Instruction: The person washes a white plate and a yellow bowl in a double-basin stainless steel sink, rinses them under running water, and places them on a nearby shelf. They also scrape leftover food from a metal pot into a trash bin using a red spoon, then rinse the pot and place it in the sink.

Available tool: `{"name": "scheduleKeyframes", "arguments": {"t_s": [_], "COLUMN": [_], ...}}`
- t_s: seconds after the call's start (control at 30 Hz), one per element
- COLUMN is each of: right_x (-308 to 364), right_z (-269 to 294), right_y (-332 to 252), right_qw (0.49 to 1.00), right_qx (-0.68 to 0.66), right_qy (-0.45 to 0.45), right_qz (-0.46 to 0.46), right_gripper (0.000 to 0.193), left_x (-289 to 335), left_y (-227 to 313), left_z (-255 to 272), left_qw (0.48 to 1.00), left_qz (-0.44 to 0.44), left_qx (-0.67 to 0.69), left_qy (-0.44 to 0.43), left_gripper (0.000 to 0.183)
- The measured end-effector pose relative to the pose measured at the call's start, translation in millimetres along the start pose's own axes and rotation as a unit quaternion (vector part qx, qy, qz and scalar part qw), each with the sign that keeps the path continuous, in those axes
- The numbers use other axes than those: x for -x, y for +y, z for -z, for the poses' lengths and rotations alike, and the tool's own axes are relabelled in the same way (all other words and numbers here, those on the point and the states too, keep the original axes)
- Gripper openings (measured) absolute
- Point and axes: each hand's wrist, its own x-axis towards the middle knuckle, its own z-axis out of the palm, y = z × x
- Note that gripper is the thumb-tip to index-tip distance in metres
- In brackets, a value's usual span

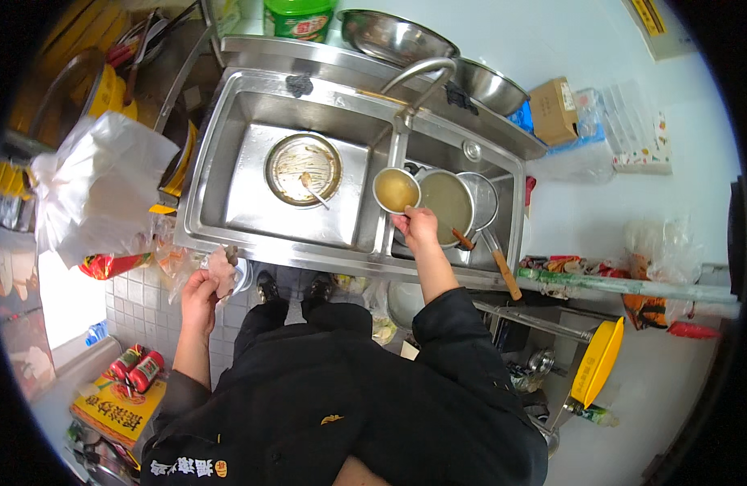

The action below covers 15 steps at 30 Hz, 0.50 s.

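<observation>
My right hand grips the near rim of a round metal bowl, tilted over the divider between two sink basins and holding cloudy yellowish liquid. Beside it in the right basin sits a larger pot of murky greenish liquid. A strainer and a wooden handle lie at that pot's right. My left hand, at the sink's front left edge, is closed on a crumpled pinkish-grey cloth. In the left basin lies a round metal pan with brown residue and a light-coloured utensil in it.
An arched faucet rises behind the divider. Large steel bowls and a green bucket stand behind the sink. A white plastic bag hangs at the left. A yellow tray juts out at the lower right.
</observation>
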Motion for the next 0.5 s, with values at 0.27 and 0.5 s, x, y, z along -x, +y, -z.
{"name": "scheduleKeyframes", "arguments": {"t_s": [0.27, 0.5], "right_x": [-27.9, -19.2], "right_z": [-96.0, -120.5], "right_y": [13.0, -9.5], "right_qw": [0.946, 0.69], "right_qx": [0.31, 0.603], "right_qy": [0.033, 0.008], "right_qz": [0.09, 0.4], "right_gripper": [0.012, 0.017], "left_x": [25.4, 39.5], "left_y": [3.5, 3.5], "left_z": [31.0, 33.9], "left_qw": [0.997, 0.996], "left_qz": [-0.018, -0.021], "left_qx": [0.023, 0.033], "left_qy": [0.065, 0.082], "left_gripper": [0.006, 0.011]}}
